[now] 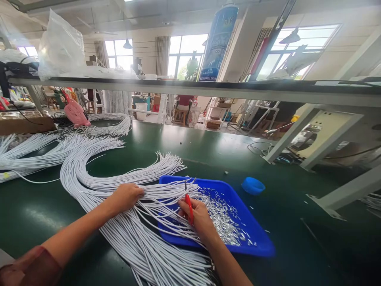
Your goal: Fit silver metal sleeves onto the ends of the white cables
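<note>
A large bundle of white wires [86, 186] curves across the green tabletop, and many of its ends lie over a blue tray [253, 234]. My left hand [127, 197] is closed around a group of these wires left of the tray. Over the tray, my right hand [198, 216] grips red-handled scissors [188, 204], their tips pointing up and away among the wire ends. Small shiny metal pieces [223, 218] are strewn over the tray's floor. The fingertips of my right hand are partly hidden by the scissors and wires.
A small blue bowl [253, 185] stands beyond the tray's right side. More white wires [35, 153] and a pink fan [76, 111] are at the left. A raised shelf [178, 85] spans the back, bearing a blue can [218, 43]. Metal shelf legs [336, 190] stand on the right.
</note>
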Demonstrator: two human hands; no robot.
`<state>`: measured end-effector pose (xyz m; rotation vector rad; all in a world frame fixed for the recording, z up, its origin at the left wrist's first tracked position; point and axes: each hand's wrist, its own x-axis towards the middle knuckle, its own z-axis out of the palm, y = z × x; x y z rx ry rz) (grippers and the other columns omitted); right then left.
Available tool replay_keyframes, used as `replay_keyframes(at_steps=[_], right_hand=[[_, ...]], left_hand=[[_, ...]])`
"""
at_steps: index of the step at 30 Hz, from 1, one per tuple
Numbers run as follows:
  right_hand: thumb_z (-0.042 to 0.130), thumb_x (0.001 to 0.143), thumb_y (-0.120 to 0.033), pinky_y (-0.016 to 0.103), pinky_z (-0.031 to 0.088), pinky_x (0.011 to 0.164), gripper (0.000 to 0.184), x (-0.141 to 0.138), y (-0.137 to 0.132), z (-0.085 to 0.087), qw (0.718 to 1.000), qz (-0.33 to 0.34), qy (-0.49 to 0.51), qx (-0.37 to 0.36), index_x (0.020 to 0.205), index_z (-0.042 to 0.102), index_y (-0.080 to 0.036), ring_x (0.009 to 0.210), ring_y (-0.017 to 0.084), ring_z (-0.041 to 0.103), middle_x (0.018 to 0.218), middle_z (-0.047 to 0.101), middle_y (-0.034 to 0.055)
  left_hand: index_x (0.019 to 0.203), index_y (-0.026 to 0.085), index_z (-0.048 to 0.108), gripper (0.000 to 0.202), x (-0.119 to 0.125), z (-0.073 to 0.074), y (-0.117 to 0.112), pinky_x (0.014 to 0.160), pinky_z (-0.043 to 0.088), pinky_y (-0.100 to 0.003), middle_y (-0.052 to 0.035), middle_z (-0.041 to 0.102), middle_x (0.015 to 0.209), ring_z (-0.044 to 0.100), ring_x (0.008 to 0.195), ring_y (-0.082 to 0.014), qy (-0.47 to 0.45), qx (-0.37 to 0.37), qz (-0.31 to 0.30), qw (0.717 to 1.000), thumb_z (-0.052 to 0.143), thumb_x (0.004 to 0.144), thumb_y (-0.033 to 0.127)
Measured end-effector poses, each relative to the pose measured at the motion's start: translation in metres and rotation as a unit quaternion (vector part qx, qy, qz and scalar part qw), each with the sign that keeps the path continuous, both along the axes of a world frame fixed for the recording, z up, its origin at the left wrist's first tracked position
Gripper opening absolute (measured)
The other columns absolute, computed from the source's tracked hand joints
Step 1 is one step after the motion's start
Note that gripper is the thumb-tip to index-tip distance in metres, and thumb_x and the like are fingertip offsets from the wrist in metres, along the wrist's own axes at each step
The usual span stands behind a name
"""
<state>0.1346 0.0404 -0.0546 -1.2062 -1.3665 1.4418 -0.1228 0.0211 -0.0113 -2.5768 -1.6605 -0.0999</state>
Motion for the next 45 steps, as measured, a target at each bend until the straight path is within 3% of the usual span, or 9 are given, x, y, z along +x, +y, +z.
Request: replay_keyframes(at_steps=[7,15,22,26,30,33,37,41,45], right_hand=[[0.063,0.068,-0.040,0.020,0.023,0.039,0.026,0.000,-0.003,0.003,1.000,0.000,0.008,0.009,0.064,0.060,-0.014,0.037,0.006,0.034,0.045,0.056,-0.0017],[0.062,0.071,-0.039,0.020,0.027,0.042,0.026,-0.001,-0.007,0.006,0.999,-0.002,-0.002,0.047,0.065,0.063,-0.014,0.041,0.007,0.037,0.046,0.057,-0.0010],[0.063,0.069,-0.044,0.021,0.027,0.041,0.029,-0.002,-0.010,0.009,0.998,-0.024,-0.001,0.056,0.066,0.065,-0.014,0.040,0.008,0.037,0.045,0.056,-0.0014],[0.062,0.069,-0.046,0.020,0.026,0.040,0.032,-0.004,-0.011,0.013,0.997,-0.030,-0.008,0.070,0.065,0.065,-0.014,0.039,0.007,0.035,0.045,0.056,-0.0012],[0.060,0.072,-0.046,0.021,0.029,0.043,0.034,-0.002,-0.010,0.014,0.997,-0.022,-0.019,0.077,0.071,0.066,-0.013,0.042,0.009,0.039,0.047,0.056,0.0000],[0.058,0.073,-0.048,0.022,0.032,0.045,0.036,0.007,-0.008,0.012,0.994,-0.032,-0.050,0.089,0.077,0.067,-0.014,0.045,0.011,0.042,0.050,0.057,0.0003],[0.057,0.073,-0.051,0.024,0.034,0.048,0.035,0.022,-0.010,0.014,0.972,-0.105,-0.169,0.125,0.074,0.067,-0.017,0.048,0.014,0.047,0.052,0.059,0.0019],[0.057,0.071,-0.054,0.025,0.033,0.046,0.038,0.032,-0.015,0.019,0.953,-0.164,-0.209,0.145,0.075,0.068,-0.018,0.047,0.016,0.049,0.051,0.059,0.0029],[0.057,0.070,-0.058,0.025,0.033,0.043,0.044,0.040,-0.016,0.022,0.967,-0.166,-0.137,0.139,0.078,0.068,-0.016,0.044,0.014,0.046,0.050,0.059,0.0018]], left_hand=[[0.063,0.016,0.063,0.024,0.004,-0.005,0.016,0.049,0.034,-0.024,-0.0075,0.066,0.062,0.060,0.058,-0.0197,0.023,0.004,-0.012,1.000,0.047,0.075,0.005],[0.075,0.022,0.065,0.020,-0.013,0.007,0.007,0.059,0.037,-0.019,0.0010,0.067,0.087,0.061,0.074,-0.0124,-0.026,-0.021,-0.076,0.997,0.049,0.080,0.010],[0.065,0.018,0.058,0.022,-0.004,0.000,0.020,0.048,0.028,-0.023,-0.0010,0.061,0.065,0.054,0.056,-0.0133,-0.056,-0.033,-0.089,0.994,0.047,0.081,0.007],[0.054,0.017,0.051,0.024,-0.002,0.001,0.024,0.047,0.026,-0.023,0.0004,0.057,0.060,0.049,0.050,-0.0117,-0.124,-0.060,-0.085,0.987,0.053,0.077,0.010],[0.055,0.018,0.052,0.015,-0.002,-0.006,0.024,0.051,0.029,-0.023,0.0011,0.057,0.061,0.049,0.052,-0.0118,-0.262,-0.053,-0.014,0.963,0.059,0.068,0.016],[0.060,0.018,0.053,0.012,-0.007,-0.013,0.026,0.051,0.032,-0.023,0.0012,0.055,0.060,0.049,0.052,-0.0125,-0.408,-0.020,0.099,0.908,0.056,0.069,0.025],[0.056,0.018,0.047,0.030,-0.025,-0.014,0.033,0.042,0.033,-0.024,0.0027,0.049,0.047,0.044,0.039,-0.0110,-0.596,-0.026,0.220,0.772,0.047,0.073,0.043],[0.062,0.016,0.051,0.029,-0.039,0.002,0.034,0.043,0.036,-0.022,0.0005,0.055,0.054,0.049,0.044,-0.0101,-0.726,-0.027,0.244,0.642,0.054,0.070,0.044],[0.069,0.017,0.053,0.021,-0.041,0.037,0.030,0.055,0.045,-0.020,0.0056,0.049,0.054,0.052,0.052,-0.0078,-0.804,-0.027,0.189,0.563,0.060,0.072,0.036]])
